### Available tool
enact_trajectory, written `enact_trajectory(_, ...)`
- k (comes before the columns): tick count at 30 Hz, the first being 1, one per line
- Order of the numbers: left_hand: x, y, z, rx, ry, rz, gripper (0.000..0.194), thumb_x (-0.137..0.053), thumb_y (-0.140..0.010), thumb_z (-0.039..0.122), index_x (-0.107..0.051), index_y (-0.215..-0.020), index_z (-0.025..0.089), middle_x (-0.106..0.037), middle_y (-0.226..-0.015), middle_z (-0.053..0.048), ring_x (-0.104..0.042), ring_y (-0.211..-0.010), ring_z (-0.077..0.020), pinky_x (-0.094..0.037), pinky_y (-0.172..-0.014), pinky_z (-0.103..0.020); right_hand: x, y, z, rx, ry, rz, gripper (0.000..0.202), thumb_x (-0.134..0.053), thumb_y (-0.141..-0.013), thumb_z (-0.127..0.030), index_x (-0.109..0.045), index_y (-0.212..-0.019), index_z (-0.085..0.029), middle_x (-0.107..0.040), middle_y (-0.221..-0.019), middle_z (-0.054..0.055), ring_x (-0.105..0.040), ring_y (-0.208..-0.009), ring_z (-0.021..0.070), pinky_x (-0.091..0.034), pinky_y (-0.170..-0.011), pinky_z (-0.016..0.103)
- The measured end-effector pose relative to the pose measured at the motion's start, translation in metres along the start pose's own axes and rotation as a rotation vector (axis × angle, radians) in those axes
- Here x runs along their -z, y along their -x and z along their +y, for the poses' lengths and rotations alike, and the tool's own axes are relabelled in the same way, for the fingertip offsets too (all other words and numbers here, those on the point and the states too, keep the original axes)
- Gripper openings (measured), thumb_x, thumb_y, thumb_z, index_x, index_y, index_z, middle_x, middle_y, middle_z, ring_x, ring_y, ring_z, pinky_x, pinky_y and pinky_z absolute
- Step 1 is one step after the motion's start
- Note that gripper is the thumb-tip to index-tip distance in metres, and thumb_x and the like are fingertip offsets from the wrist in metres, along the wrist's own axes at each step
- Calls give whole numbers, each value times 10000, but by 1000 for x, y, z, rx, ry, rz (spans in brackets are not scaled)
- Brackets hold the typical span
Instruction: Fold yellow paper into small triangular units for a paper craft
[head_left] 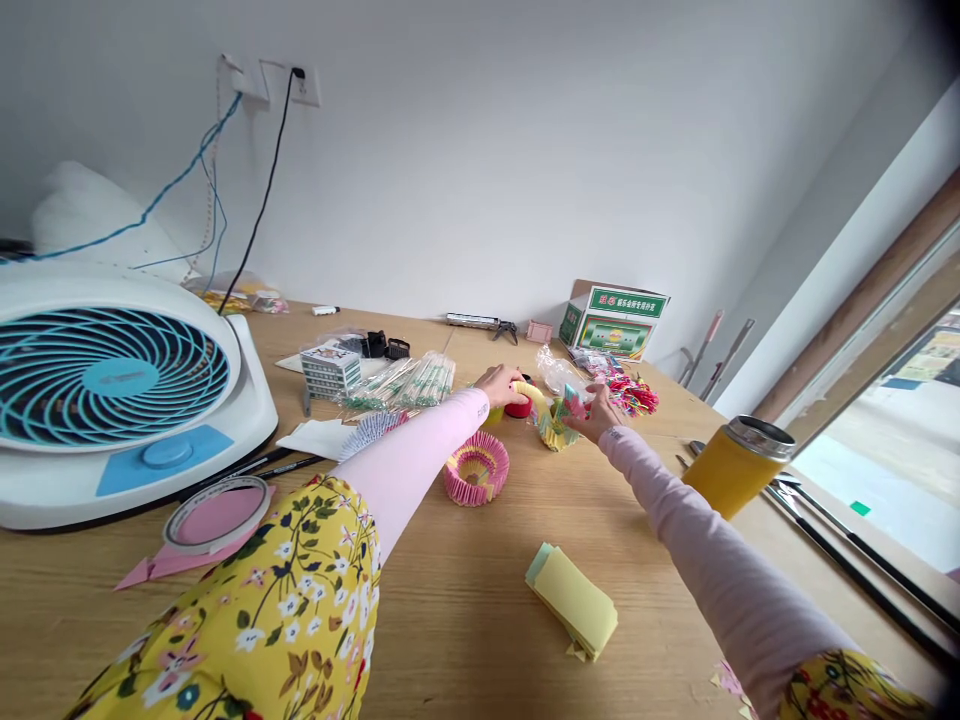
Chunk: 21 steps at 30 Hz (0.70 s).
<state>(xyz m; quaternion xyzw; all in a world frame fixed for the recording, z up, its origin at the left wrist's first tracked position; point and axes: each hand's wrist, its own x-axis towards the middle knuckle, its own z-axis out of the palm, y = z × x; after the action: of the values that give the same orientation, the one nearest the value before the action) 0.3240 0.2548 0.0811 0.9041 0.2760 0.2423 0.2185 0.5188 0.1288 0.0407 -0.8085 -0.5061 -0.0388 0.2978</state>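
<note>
From my remote seat I've L hand (501,387) pinching the yellow chain (537,396), R hand (597,414) gripping its pink-green part (574,402), all just beyond the pink ring (495,458); prob. mid-shaping, next move likely needs light, even hold.

One fan (120,377), one flask (733,468), one white tape roll (177,523), one pink paper ring (470,491).

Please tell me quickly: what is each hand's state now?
Left hand: at the yellow paper strip; grip cannot be told.
Right hand: closed, holding folded paper.
</note>
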Motion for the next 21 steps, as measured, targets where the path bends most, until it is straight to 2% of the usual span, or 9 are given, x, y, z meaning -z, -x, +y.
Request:
enact_trajectory(4,1,2,0,5,-29,-1,393,-734,-586,303,-691,-967,219,-691,-879,-26,-615,-857,-205,-446,-744,-238,-2,1,3,-14,-20,-5,605,-663,-596,-447,-334,-1065,-250,-601,-823,68,-582,-687,286,-434,-595,369)
enact_trajectory(10,2,2,5,-3,-53,-3,382,-716,-603,328,-688,-965,211,-684,-848,-36,-616,-816,-207,-449,-713,-245,-5,4,9,-16,-11,-33,603,-622,-648,-497,-346,-1101,-209,-597,-856,105,-598,-720,323,-434,-578,380)
enact_trajectory(15,1,-1,1,-9,-59,10,399,-716,-598,342,-683,-975,216,-682,-896,-50,-610,-846,-222,-445,-720,-260,-11,2,10,-64,28,-23,623,-607,-621,-544,-385,-1109,-226,-607,-892,82,-618,-685,279,-454,-571,357)
enact_trajectory(21,-2,-2,-1,-34,-49,11,317,-652,-676,399,-697,-937,224,-689,-893,-41,-614,-850,-212,-443,-726,-253,-11,2,3,-147,92,-48,619,-521,-695,-570,-422,-1167,-182,-638,-739,43,-625,-613,248,-464,-550,341)
